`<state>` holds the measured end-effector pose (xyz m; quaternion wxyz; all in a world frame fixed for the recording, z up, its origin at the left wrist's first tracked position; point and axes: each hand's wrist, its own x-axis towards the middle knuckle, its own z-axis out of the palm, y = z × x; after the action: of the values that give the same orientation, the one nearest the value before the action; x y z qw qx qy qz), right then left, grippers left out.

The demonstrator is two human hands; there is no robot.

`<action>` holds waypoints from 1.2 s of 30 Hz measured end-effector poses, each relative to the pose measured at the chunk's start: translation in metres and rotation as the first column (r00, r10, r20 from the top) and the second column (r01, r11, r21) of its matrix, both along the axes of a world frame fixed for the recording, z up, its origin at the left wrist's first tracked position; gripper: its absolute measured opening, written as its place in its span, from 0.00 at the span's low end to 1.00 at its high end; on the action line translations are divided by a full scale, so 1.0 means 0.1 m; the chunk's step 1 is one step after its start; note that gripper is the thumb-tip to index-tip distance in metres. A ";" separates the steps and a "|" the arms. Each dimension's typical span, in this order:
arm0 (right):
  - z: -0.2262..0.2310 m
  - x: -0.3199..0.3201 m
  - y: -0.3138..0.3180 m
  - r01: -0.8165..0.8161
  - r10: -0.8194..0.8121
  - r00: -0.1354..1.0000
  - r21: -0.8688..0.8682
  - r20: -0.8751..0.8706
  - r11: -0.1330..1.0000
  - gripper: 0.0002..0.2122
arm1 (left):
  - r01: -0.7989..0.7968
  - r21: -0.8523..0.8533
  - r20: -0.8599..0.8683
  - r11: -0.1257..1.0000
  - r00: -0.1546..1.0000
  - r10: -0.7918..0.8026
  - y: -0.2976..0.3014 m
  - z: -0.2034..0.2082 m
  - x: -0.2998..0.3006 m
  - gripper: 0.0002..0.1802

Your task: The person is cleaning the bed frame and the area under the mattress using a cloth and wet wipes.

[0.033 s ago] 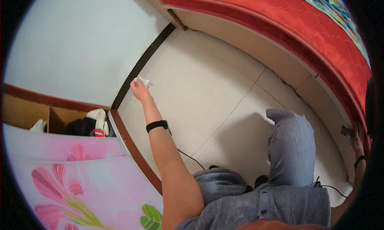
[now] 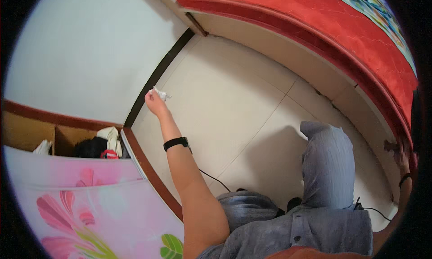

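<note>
My left hand [image 2: 155, 103] is stretched out over the tiled floor, near the dark strip along the foot of the white wall. Its fingers are closed on a crumpled white tissue [image 2: 160, 94], whose loose end sticks out to the right. A black band with a watch is on that arm. At the far right my right hand [image 2: 402, 159] rests against the side of the bed [image 2: 315, 20], with its fingers stretched up along the red edge. Part of that hand is dim and hard to make out. A small dark brown piece [image 2: 390, 146] shows beside its fingers.
A cabinet [image 2: 27, 122] at the left has open compartments with dark and white cloth in them. Its pink flowered panel [image 2: 112, 209] fills the lower left. Black cables [image 2: 215, 178] lie on the floor [image 2: 243, 110]. My bent knee [image 2: 330, 164] is between my arms.
The view has shifted very slightly, with the cabinet sitting a little lower. Both hands stay where they were, and the tissue is still in my left hand.
</note>
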<state>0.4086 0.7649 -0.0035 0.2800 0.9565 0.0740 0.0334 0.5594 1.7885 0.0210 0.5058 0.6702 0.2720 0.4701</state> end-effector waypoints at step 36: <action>0.27 1.99 2.90 -0.529 0.620 0.774 0.666 0.125 0.526 0.15 | 0.238 0.279 -0.263 0.930 0.951 -0.164 0.41 0.84 0.67 0.12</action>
<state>0.6079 1.0554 0.0230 -0.1141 0.9113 0.3859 0.0871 0.6267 1.8295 0.1045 0.4052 0.8161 0.1829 0.3692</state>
